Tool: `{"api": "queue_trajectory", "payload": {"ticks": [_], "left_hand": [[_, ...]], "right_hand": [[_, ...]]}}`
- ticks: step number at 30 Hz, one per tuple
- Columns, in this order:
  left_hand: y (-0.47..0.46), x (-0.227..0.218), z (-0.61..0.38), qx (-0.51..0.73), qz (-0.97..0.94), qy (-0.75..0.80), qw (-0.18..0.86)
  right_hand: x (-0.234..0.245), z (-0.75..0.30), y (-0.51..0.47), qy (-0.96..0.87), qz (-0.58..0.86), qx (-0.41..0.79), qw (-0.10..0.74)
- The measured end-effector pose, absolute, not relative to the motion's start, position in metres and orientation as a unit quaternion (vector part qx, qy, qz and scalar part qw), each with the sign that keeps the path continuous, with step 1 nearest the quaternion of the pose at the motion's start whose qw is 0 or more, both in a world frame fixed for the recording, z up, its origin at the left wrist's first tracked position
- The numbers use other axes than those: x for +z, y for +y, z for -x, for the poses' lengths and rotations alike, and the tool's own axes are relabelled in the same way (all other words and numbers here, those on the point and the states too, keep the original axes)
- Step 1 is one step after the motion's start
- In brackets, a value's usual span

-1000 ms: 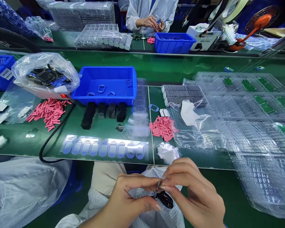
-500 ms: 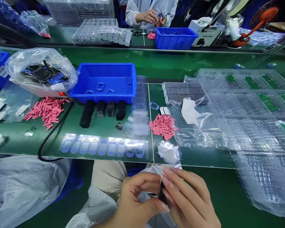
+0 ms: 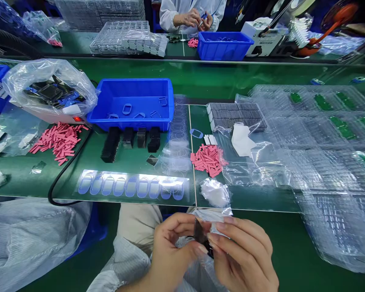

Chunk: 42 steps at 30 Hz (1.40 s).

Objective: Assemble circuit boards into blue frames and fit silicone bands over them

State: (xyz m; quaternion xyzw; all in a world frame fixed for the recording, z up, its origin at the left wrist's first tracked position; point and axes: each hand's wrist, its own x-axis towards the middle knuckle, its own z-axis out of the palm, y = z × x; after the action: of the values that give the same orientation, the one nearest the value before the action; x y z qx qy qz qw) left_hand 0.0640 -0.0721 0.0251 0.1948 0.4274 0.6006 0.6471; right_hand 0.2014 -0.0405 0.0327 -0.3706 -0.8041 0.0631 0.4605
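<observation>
Your left hand [image 3: 173, 245] and right hand [image 3: 241, 253] are both half closed, their fingertips pinching a small dark flat piece [image 3: 200, 232] upright between them, above your lap. At twelve o'clock, a crumpled clear plastic wad [image 3: 215, 193] lies on the green workbench [image 3: 15, 182], with a blue plastic bin [image 3: 130, 123] at eleven o'clock.

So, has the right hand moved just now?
Yes, the right hand has drawn back toward the person, its fingertips now short of the table's front edge.
</observation>
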Motion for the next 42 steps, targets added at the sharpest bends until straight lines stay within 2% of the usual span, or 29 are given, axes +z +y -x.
{"api": "queue_trajectory", "payload": {"ticks": [2, 5, 8, 12, 17, 19, 22, 24, 29, 33, 36, 39, 42], "left_hand": [[-0.069, 0.022, -0.06, 0.62, -0.175, 0.45, 0.619], [-0.063, 0.018, -0.054, 0.637, -0.161, 0.462, 0.596], [-0.063, 0.016, -0.052, 0.629, -0.17, 0.454, 0.607], [-0.068, 0.015, -0.053, 0.596, -0.189, 0.464, 0.628], [-0.064, 0.018, -0.05, 0.582, -0.201, 0.481, 0.624], [-0.062, 0.019, -0.047, 0.578, -0.201, 0.49, 0.621], [-0.061, 0.022, -0.046, 0.568, -0.218, 0.493, 0.623], [-0.063, 0.024, -0.047, 0.554, -0.254, 0.492, 0.622], [-0.069, 0.029, -0.048, 0.491, -0.334, 0.475, 0.649], [-0.069, 0.029, -0.05, 0.436, -0.287, 0.316, 0.792], [-0.066, 0.031, -0.059, 0.406, -0.225, 0.239, 0.853], [-0.065, 0.032, -0.068, 0.431, -0.144, 0.215, 0.864], [-0.065, 0.032, -0.068, 0.44, -0.114, 0.227, 0.861]], "right_hand": [[0.028, -0.208, -0.036, -0.767, 0.406, 0.125, 0.481], [0.013, -0.216, -0.02, -0.722, 0.498, 0.181, 0.444], [-0.009, -0.22, -0.002, -0.74, 0.538, 0.08, 0.395], [-0.027, -0.219, 0.001, -0.755, 0.527, 0.002, 0.39], [-0.018, -0.22, -0.012, -0.857, 0.43, -0.089, 0.27], [-0.006, -0.22, -0.018, -0.852, 0.433, -0.045, 0.292], [0.018, -0.216, -0.025, -0.841, 0.388, 0.133, 0.352], [0.034, -0.212, -0.027, -0.852, 0.327, 0.217, 0.347], [0.047, -0.203, -0.025, -0.872, 0.257, 0.216, 0.357], [0.043, -0.199, -0.03, -0.777, 0.28, 0.368, 0.427], [0.042, -0.193, -0.035, -0.673, 0.278, 0.495, 0.473], [0.042, -0.187, -0.037, -0.641, 0.272, 0.538, 0.475], [0.042, -0.189, -0.034, -0.639, 0.29, 0.523, 0.484]]}}
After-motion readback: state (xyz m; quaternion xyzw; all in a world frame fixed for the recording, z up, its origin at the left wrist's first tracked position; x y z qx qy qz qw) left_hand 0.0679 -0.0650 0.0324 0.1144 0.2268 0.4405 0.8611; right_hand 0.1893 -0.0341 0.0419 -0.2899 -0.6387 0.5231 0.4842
